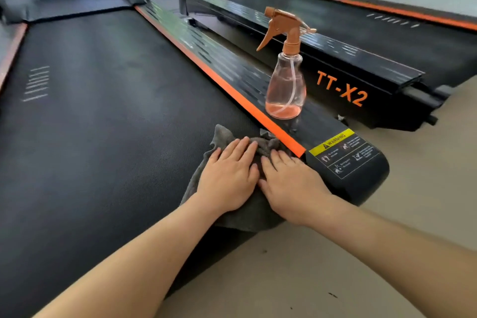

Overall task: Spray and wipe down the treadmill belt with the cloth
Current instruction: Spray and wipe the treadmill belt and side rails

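Pressing the rumpled grey cloth point(222, 137), perhaps terry, left hand point(228, 183) and right hand point(291, 186) lie flat-fingered.

The cloth point(245, 219) is partly covered; the warning label point(345, 153) is unreadable.

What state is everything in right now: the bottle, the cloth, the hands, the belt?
Treadmill belt: wet or dry, cannot tell.
Spray bottle: upright on the side rail, untouched, nearly empty.
Cloth: crumpled on the belt's near right corner, under both hands.
Left hand: fingers straight, pressing the cloth.
Right hand: fingers straight, pressing the cloth.
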`<state>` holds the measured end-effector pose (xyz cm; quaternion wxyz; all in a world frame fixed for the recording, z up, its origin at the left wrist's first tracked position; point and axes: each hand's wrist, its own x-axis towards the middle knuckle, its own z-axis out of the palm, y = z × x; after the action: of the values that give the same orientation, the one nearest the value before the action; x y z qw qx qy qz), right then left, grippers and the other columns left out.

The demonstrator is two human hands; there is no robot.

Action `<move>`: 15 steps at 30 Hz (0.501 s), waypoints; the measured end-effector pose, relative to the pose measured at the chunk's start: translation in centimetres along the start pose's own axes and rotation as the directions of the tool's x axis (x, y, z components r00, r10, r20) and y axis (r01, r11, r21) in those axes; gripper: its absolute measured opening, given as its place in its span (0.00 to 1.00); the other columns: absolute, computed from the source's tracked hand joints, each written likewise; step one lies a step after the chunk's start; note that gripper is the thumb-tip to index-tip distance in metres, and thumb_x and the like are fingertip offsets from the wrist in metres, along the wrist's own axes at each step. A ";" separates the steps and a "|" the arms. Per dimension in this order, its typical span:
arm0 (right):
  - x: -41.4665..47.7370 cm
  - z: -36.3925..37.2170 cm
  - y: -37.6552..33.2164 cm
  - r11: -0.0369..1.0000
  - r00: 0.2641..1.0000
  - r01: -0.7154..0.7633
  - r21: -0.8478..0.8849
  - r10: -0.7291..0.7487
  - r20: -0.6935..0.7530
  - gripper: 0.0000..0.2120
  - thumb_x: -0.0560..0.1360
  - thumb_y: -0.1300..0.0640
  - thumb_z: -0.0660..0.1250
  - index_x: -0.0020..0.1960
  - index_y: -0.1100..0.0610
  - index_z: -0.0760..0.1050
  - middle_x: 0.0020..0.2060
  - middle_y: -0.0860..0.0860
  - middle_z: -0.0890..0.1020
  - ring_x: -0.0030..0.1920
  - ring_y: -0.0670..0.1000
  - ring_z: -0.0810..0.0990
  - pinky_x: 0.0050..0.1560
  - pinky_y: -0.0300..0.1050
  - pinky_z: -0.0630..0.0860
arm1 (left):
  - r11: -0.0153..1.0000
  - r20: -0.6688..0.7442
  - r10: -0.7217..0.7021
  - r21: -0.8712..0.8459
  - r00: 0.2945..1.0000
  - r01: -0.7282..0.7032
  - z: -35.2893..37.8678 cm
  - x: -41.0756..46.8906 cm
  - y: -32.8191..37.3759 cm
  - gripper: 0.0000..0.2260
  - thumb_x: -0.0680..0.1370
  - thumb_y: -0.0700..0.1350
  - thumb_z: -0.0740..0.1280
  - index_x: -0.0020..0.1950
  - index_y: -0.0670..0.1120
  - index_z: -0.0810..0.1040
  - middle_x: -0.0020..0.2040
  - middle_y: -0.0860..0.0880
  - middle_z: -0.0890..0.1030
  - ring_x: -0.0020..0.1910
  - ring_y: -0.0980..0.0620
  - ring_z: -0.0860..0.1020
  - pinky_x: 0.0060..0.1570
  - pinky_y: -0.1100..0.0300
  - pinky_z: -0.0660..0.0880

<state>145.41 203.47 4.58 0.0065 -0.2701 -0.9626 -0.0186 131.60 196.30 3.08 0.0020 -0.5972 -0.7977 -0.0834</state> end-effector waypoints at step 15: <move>-2.5 -4.7 7.6 0.932 0.925 -0.361 -0.026 0.355 -0.136 0.26 0.81 0.48 0.47 0.78 0.53 0.61 0.79 0.59 0.57 0.79 0.60 0.52 0.75 0.62 0.49 | 0.977 -0.416 0.212 0.061 0.884 -0.205 -3.3 4.6 10.1 0.13 0.75 0.46 0.61 0.57 0.47 0.78 0.57 0.46 0.77 0.57 0.43 0.74 0.57 0.50 0.66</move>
<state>151.53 208.52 9.46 0.0652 -0.4394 -0.8940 -0.0588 139.53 203.01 8.17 0.1872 -0.6473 -0.7104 -0.2030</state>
